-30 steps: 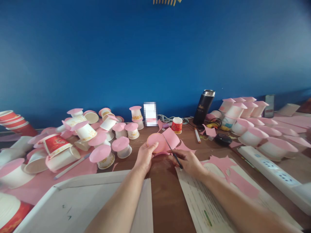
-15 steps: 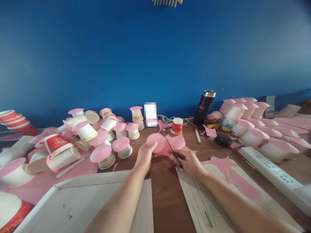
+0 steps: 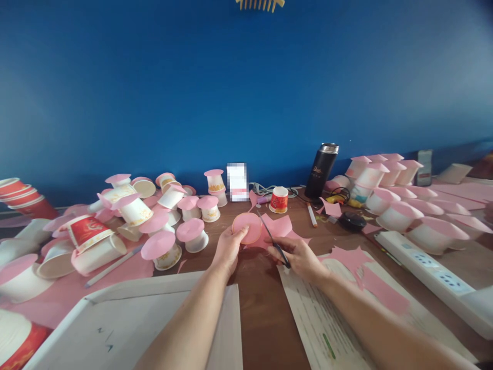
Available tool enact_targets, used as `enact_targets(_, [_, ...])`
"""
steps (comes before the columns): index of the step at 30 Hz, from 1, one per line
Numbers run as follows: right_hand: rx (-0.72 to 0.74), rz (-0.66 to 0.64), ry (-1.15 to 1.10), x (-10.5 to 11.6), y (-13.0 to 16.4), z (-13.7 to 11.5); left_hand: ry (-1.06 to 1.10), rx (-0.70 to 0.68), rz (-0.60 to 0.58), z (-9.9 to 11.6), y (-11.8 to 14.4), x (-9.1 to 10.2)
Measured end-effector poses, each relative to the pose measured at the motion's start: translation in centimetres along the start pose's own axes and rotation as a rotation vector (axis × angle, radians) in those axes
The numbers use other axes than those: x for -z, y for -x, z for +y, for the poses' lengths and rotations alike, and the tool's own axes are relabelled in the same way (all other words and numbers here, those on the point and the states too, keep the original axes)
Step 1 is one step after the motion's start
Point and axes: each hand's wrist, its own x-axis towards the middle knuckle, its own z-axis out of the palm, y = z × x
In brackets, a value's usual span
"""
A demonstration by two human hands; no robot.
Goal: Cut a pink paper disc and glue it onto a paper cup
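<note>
head view: the left hand (image 3: 228, 249) pinches a pink disc (image 3: 244, 225) between thumb and fingers above the middle of the tabletop (image 3: 262, 313), apparently leaving most of its rim clear; the right hand (image 3: 302, 258), curled round scissors (image 3: 284, 256), angles the blades toward the far edge, beside the disc.

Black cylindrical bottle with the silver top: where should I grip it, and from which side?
Probably best mid-height on the black bottle, from the front: its tall cylindrical body suits a wrapping grip, the blue wall stands behind, and white, pink-topped paper cups flank its right.
</note>
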Motion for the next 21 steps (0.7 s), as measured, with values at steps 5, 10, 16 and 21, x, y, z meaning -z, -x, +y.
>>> enact_targets(5, [0.028, -0.033, 0.012, 0.09, 0.02, -0.09, -0.033, 0.025, -0.025, 0.17, 0.00, 0.04])
enact_targets(10, [0.029, -0.042, 0.009, 0.20, 0.02, 0.01, -0.114, 0.017, -0.068, 0.17, -0.10, 0.36])
enact_targets(16, [0.046, -0.041, 0.036, 0.28, 0.06, -0.07, -0.176, 0.022, -0.077, 0.03, -0.15, 0.79])
enact_targets(21, [0.018, -0.017, 0.020, 0.24, 0.03, -0.07, -0.216, 0.009, -0.095, 0.06, -0.11, 0.90])
